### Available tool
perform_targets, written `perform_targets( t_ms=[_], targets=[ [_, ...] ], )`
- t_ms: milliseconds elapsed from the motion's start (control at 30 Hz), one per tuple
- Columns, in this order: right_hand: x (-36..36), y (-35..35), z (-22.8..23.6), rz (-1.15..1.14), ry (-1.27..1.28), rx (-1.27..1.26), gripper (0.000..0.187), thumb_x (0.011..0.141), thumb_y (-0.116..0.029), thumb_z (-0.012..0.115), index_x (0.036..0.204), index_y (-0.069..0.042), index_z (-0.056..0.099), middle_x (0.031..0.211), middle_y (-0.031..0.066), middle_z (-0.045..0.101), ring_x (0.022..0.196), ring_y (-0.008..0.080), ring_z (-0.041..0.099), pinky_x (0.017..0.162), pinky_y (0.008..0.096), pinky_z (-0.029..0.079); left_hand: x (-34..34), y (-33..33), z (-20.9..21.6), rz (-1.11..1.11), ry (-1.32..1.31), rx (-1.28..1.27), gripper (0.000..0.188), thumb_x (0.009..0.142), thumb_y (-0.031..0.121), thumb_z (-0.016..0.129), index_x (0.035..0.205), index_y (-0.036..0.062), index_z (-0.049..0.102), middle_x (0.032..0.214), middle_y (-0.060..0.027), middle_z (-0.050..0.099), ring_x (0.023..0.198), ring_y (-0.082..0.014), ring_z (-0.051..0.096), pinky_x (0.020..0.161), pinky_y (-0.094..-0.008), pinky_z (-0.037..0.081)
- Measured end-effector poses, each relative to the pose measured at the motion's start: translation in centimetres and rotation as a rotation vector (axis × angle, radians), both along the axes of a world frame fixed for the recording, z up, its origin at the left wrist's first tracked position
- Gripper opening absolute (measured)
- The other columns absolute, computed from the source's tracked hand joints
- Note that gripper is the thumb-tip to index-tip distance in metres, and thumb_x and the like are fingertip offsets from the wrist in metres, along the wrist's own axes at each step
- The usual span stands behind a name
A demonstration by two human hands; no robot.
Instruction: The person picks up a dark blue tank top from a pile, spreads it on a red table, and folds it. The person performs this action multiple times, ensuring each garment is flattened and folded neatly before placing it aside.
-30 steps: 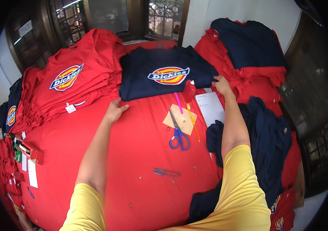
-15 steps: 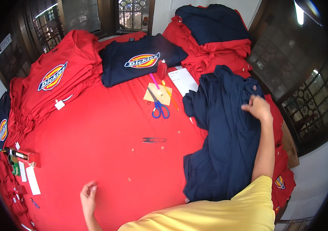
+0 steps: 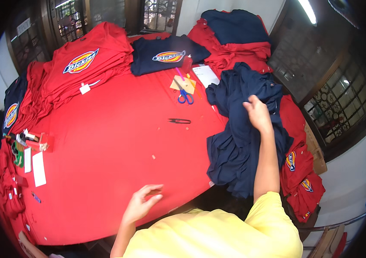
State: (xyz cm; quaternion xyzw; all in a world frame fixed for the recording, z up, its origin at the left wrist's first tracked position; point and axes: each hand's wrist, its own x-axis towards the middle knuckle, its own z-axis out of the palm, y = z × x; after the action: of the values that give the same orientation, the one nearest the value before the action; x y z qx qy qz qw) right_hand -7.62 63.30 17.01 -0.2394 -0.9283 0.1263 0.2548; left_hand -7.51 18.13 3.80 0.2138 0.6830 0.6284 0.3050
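A heap of navy shirts (image 3: 234,133) lies rumpled along the right side of the red-covered table, its near end hanging past the edge. My right hand (image 3: 257,112) is over its upper part, fingers bent and closed on the navy cloth; the fingertips show only partly. Above the near part of the red cloth (image 3: 105,142), my left hand (image 3: 143,202) holds nothing, thumb and fingers apart. Black thread snips (image 3: 179,121) lie mid-table, between my two hands. Farther back, blue-handled scissors (image 3: 185,97) rest partly on a tan paper piece (image 3: 176,83).
Red shirts (image 3: 84,64) are stacked back left, a folded navy shirt (image 3: 166,56) beside them. More stacked shirts (image 3: 234,28) stand back right. A red bottle (image 3: 187,63) and white paper (image 3: 205,75) lie nearby. At left is a red box (image 3: 45,142); another person's hand (image 3: 24,238) shows lower left.
The view has shifted back. My left hand has moved right and opened its fingers. My right hand has moved left, off the shirt's collar area, and the navy cloth is more bunched.
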Motion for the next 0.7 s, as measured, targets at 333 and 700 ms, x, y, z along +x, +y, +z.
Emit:
perform_targets(
  t_ms=[333, 700],
  targets=[
    [-0.1, -30.8, -2.8, 1.234, -0.208, -1.249, 0.031, 0.097, -0.007, 0.052, 0.127, 0.001, 0.053, 0.113, 0.0093, 0.063, 0.108, 0.0164, 0.06, 0.092, 0.0303, 0.047, 1.5, -2.6, -0.4, 0.663, -0.079, 0.632, 0.054, 0.092, 0.005, 0.058, 0.141, 0.0024, 0.035, 0.133, -0.0093, 0.049, 0.122, -0.0182, 0.047, 0.105, -0.0342, 0.037],
    [-4.5, -28.6, -17.6, 0.676, -0.197, -0.533, 0.031, 0.09, -0.011, 0.06, 0.12, -0.003, 0.061, 0.111, 0.0121, 0.063, 0.101, 0.023, 0.061, 0.086, 0.0361, 0.05, 2.9, -18.0, -2.4, 0.964, 0.532, -0.631, 0.023, 0.088, 0.022, 0.066, 0.084, -0.0004, 0.064, 0.091, -0.0152, 0.059, 0.088, -0.0341, 0.059, 0.079, -0.0407, 0.047]
  ],
)
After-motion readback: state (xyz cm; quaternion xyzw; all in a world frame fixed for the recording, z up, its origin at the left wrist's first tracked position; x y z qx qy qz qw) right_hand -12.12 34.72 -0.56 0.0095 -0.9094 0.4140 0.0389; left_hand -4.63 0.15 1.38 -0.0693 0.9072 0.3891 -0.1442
